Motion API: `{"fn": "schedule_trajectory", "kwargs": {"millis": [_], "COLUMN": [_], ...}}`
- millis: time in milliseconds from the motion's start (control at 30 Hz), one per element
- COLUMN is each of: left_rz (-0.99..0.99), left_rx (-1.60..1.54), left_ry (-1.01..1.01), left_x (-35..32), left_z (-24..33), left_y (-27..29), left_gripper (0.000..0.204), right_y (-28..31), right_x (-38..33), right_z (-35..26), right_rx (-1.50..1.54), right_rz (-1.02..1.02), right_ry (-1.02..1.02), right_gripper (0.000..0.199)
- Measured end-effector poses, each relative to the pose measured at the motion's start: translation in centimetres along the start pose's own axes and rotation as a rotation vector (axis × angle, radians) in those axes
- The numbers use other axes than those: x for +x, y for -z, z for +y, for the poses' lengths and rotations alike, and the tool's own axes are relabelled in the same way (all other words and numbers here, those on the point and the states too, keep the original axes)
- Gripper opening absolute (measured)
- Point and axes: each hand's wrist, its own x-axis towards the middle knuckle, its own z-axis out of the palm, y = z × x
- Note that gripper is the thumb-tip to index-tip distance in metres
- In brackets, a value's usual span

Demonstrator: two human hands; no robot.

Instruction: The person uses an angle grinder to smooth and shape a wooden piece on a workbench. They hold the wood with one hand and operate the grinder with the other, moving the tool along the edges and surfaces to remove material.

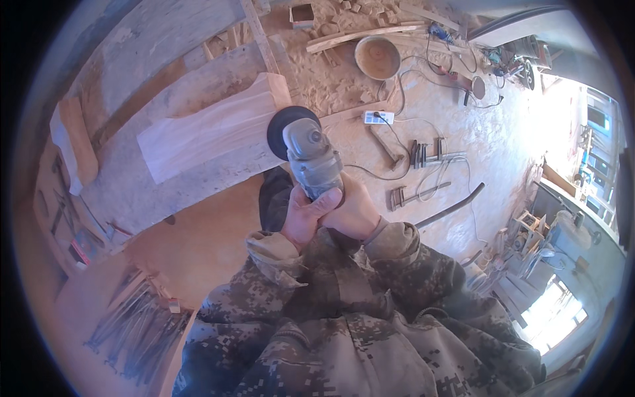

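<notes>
Both my hands are wrapped round the body of a dusty grey angle grinder in front of me. My left hand is closed on its left side, and my right hand grips it from the right, thumb across the body. A dark round disc sits on the grinder's head. The disc's left edge overlaps the right end of a pale, shaped wooden board; whether they touch, I cannot tell. The board lies on a dusty grey workbench.
A second pale wood piece lies at the bench's left end. To the right on the floor are a white power strip, cords, a hammer and several clamps. Sawdust, a round basin and planks lie beyond the bench.
</notes>
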Motion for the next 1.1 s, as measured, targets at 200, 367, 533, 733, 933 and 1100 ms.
{"fn": "schedule_trajectory", "kwargs": {"millis": [200, 367, 533, 733, 933, 1100], "left_rz": [-0.029, 0.02, 0.034, 0.047, 0.063, 0.083], "left_rx": [0.069, 0.058, 0.195, 0.093, 0.169, 0.074], "left_ry": [0.054, -0.012, 0.057, 0.006, 0.051, -0.063], "left_x": [0.9, 1.2, 2.2, 1.5, 2.7, 2.5], "left_z": [-0.4, 1.7, 1.4, 2.3, 2.0, 3.5], "left_y": [-1.1, -1.5, -1.8, -1.5, -1.8, -1.4], "left_gripper": [0.025, 0.023, 0.022, 0.022, 0.021, 0.022], "right_y": [0.9, 1.4, 1.5, 0.6, 1.4, 0.3], "right_x": [-0.5, 1.2, 0.6, 1.4, 1.2, 2.9], "right_z": [-0.2, -2.3, -1.3, -2.2, -2.1, -3.8], "right_rx": [0.134, 0.054, 0.244, 0.132, 0.226, 0.157], "right_rz": [0.053, -0.045, 0.004, -0.015, 0.011, -0.017], "right_ry": [-0.003, -0.043, -0.078, -0.01, -0.066, 0.01], "right_gripper": [0.052, 0.05, 0.048, 0.049, 0.05, 0.049]}}
